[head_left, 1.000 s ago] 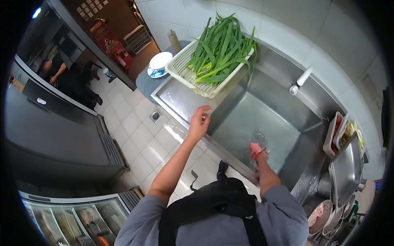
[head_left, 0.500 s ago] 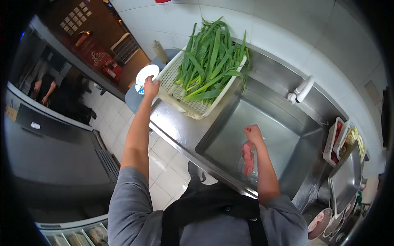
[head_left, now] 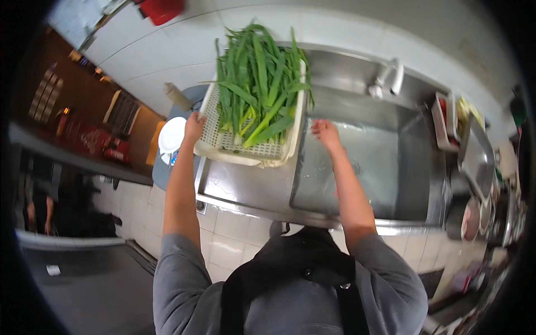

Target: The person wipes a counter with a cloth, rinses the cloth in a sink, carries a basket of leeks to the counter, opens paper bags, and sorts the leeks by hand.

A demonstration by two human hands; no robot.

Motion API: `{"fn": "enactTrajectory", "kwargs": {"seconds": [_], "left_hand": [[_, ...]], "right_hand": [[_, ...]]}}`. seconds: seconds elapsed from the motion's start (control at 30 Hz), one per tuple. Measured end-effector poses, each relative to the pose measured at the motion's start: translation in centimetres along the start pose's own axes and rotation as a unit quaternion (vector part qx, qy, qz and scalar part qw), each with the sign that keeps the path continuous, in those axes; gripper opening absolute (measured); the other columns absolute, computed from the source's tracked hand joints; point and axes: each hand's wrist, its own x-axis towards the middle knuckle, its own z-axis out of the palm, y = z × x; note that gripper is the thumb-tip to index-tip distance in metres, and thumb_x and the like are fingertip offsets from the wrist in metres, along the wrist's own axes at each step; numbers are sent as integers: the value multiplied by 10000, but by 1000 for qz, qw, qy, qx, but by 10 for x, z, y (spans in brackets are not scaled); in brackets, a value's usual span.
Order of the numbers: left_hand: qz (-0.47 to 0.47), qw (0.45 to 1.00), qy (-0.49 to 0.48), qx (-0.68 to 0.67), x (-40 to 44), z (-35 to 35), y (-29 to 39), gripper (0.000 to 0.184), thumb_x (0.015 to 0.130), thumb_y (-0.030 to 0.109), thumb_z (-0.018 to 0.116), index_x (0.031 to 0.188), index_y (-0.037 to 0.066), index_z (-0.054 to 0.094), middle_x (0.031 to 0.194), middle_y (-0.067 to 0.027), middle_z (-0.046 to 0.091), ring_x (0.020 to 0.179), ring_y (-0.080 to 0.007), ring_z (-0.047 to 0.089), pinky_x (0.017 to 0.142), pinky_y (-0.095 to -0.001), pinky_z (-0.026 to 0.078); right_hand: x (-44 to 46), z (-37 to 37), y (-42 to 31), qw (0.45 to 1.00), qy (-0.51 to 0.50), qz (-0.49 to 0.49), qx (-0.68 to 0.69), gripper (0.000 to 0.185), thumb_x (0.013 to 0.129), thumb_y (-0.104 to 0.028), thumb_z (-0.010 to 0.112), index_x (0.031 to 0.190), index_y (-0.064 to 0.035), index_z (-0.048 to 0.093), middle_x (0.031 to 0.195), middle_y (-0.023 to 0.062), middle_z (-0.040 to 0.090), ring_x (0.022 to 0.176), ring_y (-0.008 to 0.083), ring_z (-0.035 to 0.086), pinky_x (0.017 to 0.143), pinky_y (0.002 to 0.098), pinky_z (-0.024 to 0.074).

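Note:
A white perforated plastic basket (head_left: pixel 279 156) heaped with long green leeks (head_left: pixel 259 84) stands on the steel drainboard beside the sink. My left hand (head_left: pixel 194 126) grips the basket's left rim, fingers curled at the edge. Over the sink, close to the basket's right side but apart from it, is my right hand (head_left: pixel 325 134). It holds nothing, and its fingers are slightly bent and spread. The steel sink (head_left: pixel 379 167) has shallow water in its bottom. The strip of pink meat in it is almost wholly hidden by my right forearm.
A white faucet (head_left: pixel 397 77) rises at the sink's back. Left of the basket, a blue-grey stool (head_left: pixel 162 173) bears a white plate (head_left: pixel 172 135) and a squeeze bottle (head_left: pixel 177 96). Small baskets (head_left: pixel 444 125), a metal tray (head_left: pixel 475 151) and pots crowd the right. Another person stands far left.
My right hand has left the spot above the meat and moved toward the basket, its fingers loosening. My left hand stays at the basket's left rim. The view has turned.

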Motion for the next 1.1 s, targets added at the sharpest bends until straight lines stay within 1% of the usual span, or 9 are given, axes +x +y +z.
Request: {"fn": "enactTrajectory", "kwargs": {"seconds": [0.13,0.3,0.37,0.53,0.63,0.77,0.87,1.03,1.1], "left_hand": [[45,998,-12,-48,-5,0,-13,339,867,212,629,1116,-8,564,962,-197,654,896,-359,622,800,-416,474],[201,959,201,17,-63,-10,48,353,861,93,595,1201,32,521,1186,-189,547,1106,-362,506,928,-443,398],[321,930,174,-39,-106,-8,99,358,847,44,581,1200,42,523,1211,-179,521,1128,-361,482,952,-452,382],[427,874,-119,-198,-210,54,189,226,811,-33,551,1012,49,613,1133,-113,567,1013,-279,583,846,-357,486],[413,857,-202,-232,-242,102,219,195,832,-17,560,1001,46,634,1122,-126,579,1052,-274,581,877,-350,481],[251,870,-341,-253,-247,168,224,232,883,52,546,1111,50,591,1197,-115,537,1090,-257,563,887,-339,471],[45,876,-410,-248,-235,240,200,269,918,151,529,1172,78,575,1285,-93,493,1119,-237,547,899,-335,455],[-335,803,-425,-250,-234,334,186,515,917,355,532,1375,149,414,1451,-48,374,1293,-249,383,960,-489,386],[-411,692,-501,-318,-243,396,152,569,901,436,541,1369,142,411,1374,-75,449,1174,-285,480,897,-503,433]], "right_hand": [[-50,-25,79,855,242,129,-439,394,887,-337,529,1209,-124,603,1188,157,595,1083,310,569,920,417,453],[-116,-58,221,747,-291,143,-580,438,859,-394,522,1165,-105,646,1178,174,605,1175,294,536,994,408,409],[-132,-27,181,839,-286,182,-426,352,827,-320,572,1072,-97,688,1050,188,650,1084,299,590,947,419,435],[-87,1,146,918,67,148,-362,237,780,-212,650,974,-88,706,949,207,661,982,291,627,904,409,456],[-77,-7,172,801,257,-107,-530,303,784,-283,664,1031,-113,706,1114,207,636,1099,330,577,1003,420,384],[-75,-22,182,779,-323,118,-524,394,767,-205,714,1129,-73,634,971,176,666,1012,267,612,920,421,433],[-94,-51,130,862,-404,242,-186,260,761,-92,688,1015,-53,646,893,101,651,930,192,613,810,330,482],[-96,-155,104,991,-126,-35,27,307,796,50,574,1084,-56,584,897,35,613,873,132,593,727,284,511],[-95,-197,126,991,3,92,95,481,754,-42,652,1213,-30,508,1054,92,583,954,177,591,800,299,501]]}}
